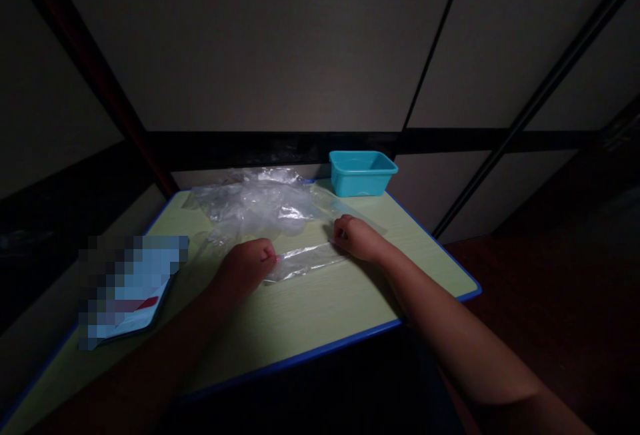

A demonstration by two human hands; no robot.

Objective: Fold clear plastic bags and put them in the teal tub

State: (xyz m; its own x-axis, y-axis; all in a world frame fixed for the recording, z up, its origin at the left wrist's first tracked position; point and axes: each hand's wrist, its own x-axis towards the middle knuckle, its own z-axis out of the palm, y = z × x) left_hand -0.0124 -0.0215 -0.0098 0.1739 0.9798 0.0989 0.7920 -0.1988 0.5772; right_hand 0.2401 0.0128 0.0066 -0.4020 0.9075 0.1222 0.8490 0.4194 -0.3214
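Note:
A clear plastic bag [310, 260] is stretched flat between my two hands, just over the table's middle. My left hand [249, 263] is closed on its left end, with a small reddish spot by the fingertips. At the opposite end, my right hand [356, 236] pinches the bag with curled fingers. Behind them lies a crumpled heap of clear plastic bags [255, 202], spread across the back of the table. Whether anything is inside the stretched bag I cannot tell.
The pale green table [300, 328] has a blue rim. A turquoise plastic basket [361, 183] stands at its back right corner. On the left lies a phone or tablet [135, 295] with a lit, blurred screen. Panelled cabinet doors [280, 48] rise directly behind the table.

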